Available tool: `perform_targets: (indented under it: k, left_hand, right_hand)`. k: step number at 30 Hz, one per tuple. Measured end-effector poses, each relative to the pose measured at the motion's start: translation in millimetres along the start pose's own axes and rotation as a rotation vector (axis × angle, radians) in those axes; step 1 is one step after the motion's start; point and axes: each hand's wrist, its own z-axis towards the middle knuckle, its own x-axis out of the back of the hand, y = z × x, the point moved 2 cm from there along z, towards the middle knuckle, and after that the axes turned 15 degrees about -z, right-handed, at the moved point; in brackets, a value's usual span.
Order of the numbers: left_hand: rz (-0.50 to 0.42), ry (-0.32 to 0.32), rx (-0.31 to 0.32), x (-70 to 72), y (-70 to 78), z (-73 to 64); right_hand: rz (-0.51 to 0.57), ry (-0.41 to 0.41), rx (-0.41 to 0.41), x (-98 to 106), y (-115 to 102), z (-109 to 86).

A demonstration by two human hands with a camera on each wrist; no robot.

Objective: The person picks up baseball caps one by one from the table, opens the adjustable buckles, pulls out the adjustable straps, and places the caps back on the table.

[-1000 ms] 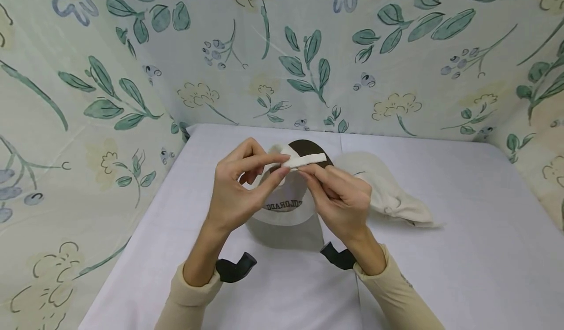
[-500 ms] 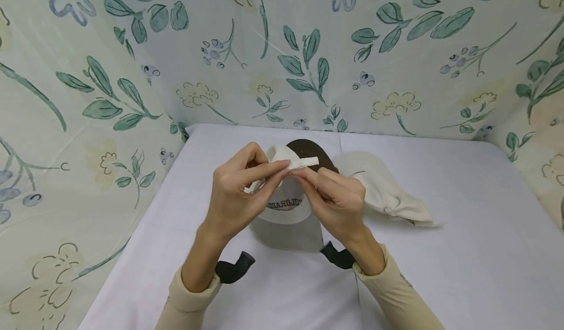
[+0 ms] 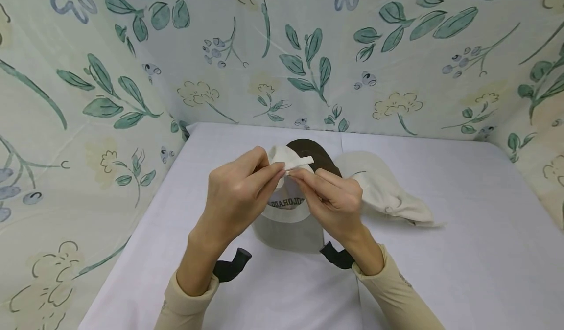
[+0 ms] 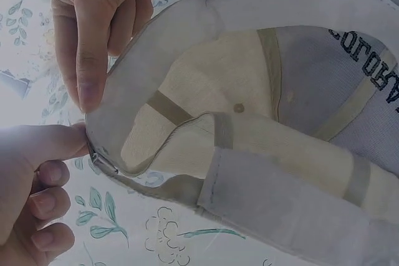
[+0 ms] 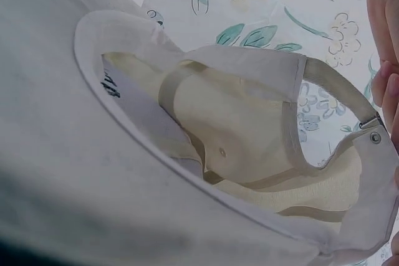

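Note:
A pale baseball cap is held inside up, its bill toward me and dark COLORADO lettering showing inside. My left hand pinches the back edge of the cap between thumb and index finger. Beside it, my right hand pinches the same edge, fingertips close together. A light strap end sticks out to the right above the fingers. The left wrist view shows fingertips at the metal buckle on the back strap. In the right wrist view, the buckle sits beside a small snap, near fingers at the right edge.
Behind the held cap lies a dark brown cap bill. A second pale cap lies crumpled to the right on the white-covered table. Floral cloth hangs behind the table and along its sides.
The strap end has moved left, and less of it shows past the fingers. Both hands have shifted slightly left and down, the left one turning so its back shows more.

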Motion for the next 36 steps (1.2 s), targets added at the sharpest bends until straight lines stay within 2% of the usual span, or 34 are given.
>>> perform_targets:
  k: [5,9,17,22,28,31,36]
  left_hand:
    - [-0.023,-0.021,0.036,0.8,-1.6,-0.3]
    - [-0.092,0.000,0.061,1.4,-3.7,-0.1]
    - [-0.188,0.032,0.023,0.2,-6.5,-0.8]
    - [-0.157,-0.020,0.005,-1.7,-7.2,-1.1]
    - [-0.077,-0.090,0.025,-2.3,-8.8,-2.6]
    - [-0.078,-0.087,0.042,-1.9,-9.7,-3.4]
    - [-0.117,-0.030,0.044,-0.4,-9.9,-3.3]
  right_hand:
    - [0.011,0.003,0.000,-1.0,0.5,-0.9]
    - [0.008,0.009,-0.006,-0.5,0.8,-1.0]
    - [-0.003,0.025,-0.026,1.3,0.2,-0.4]
    - [0.006,0.024,-0.017,1.2,0.3,0.2]
    - [0.004,-0.006,0.024,-1.8,-0.3,0.1]
    - [-0.009,-0.010,0.020,-2.6,-0.1,-0.3]
    - [-0.015,0.004,-0.004,-3.2,1.3,-1.5]
